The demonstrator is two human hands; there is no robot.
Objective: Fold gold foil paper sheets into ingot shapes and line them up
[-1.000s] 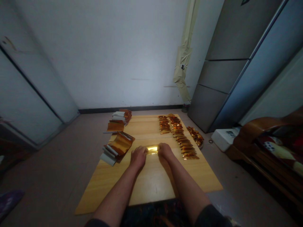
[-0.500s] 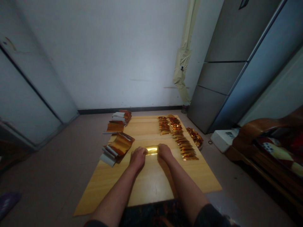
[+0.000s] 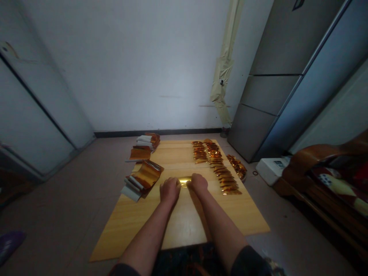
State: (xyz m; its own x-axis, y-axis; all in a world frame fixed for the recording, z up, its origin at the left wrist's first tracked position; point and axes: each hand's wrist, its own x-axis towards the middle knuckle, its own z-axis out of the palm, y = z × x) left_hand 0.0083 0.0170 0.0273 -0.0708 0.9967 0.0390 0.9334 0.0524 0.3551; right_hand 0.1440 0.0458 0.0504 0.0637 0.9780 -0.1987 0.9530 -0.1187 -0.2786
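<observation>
Gold foil sheet [image 3: 184, 181] lies just below the centre of the frame, over the worktop [image 3: 184, 226], pinched at its left end by the left hand [image 3: 170, 189] and at its right end by the right hand [image 3: 198, 183]; the fingers of both are curled in.

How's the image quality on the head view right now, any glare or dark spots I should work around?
Head view: glare on the gold sheet between both hands; soft bright patch on the wall; shadow beside the right forearm; dim floor at left; wide-angle stretch towards the edges; fine finger detail too soft to read.
</observation>
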